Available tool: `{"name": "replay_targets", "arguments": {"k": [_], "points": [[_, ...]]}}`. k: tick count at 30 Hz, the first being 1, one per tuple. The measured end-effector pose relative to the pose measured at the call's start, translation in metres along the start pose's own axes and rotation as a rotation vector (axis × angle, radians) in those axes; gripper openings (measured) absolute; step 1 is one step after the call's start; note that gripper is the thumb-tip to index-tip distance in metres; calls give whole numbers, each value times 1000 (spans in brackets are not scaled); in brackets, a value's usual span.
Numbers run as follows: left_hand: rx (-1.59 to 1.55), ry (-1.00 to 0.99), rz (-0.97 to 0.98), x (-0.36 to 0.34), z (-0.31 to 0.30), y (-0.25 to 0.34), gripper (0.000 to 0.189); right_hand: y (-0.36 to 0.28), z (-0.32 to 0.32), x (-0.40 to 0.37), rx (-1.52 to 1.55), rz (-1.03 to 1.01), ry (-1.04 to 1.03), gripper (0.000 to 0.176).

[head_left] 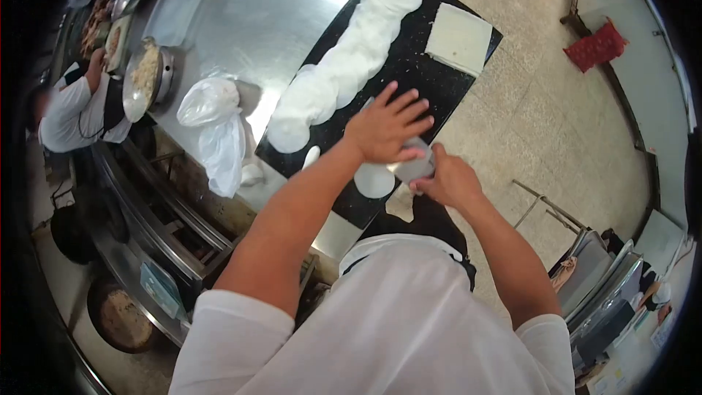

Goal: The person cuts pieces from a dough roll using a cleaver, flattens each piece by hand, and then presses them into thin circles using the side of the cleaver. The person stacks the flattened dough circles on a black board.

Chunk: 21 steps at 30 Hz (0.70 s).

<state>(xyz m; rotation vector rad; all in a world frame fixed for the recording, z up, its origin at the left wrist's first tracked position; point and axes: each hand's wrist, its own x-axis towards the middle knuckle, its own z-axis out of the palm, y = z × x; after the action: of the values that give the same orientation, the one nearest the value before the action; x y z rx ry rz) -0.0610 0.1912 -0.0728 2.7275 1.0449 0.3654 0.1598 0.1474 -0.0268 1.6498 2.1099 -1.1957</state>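
My left hand is over the black board, its fingers spread and its thumb at the edge of a flat grey blade. My right hand is closed on that flat grey blade at the board's near right edge; its exact kind is not clear. Just left of the blade lies a round white dough wrapper. A long overlapping row of white dough wrappers runs along the board's left side. Partly hidden by my left forearm is a small white rounded end.
A square pale stack sits at the board's far right corner. Left on the steel table are white plastic bags, a pan of food and a clear tray. Another person stands at far left.
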Motion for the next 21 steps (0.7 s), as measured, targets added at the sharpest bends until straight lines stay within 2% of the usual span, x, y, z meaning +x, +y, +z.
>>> {"name": "replay_targets", "arguments": {"k": [4,5,6,8,10,13,15,16,20,21], "points": [[-92,29,-1,-18,14,17,67,9,32,-23,74,-25,-18,74],[-92,-77,-8,-31,16,40,67,25,51,-38,167,-24,-90,73],[-104,-101,-15,-43,16,65,67,38,67,-54,263,-19,-162,73],[-218,-119,134,-44,36,88,65,34,72,-74,245,38,-135,73],[-205,-92,112,-28,35,76,65,26,60,-77,239,130,-110,73],[-113,-43,75,-6,21,46,64,19,22,-39,128,178,-66,75],[1,2,28,8,7,12,65,11,-2,-10,44,22,-31,75],[20,26,6,12,3,0,65,7,-5,-2,46,6,-9,75],[-8,43,-7,-3,13,15,65,16,23,-20,113,-41,8,68],[-2,-18,-27,-19,20,37,64,26,42,-35,167,-72,-16,67]]}}
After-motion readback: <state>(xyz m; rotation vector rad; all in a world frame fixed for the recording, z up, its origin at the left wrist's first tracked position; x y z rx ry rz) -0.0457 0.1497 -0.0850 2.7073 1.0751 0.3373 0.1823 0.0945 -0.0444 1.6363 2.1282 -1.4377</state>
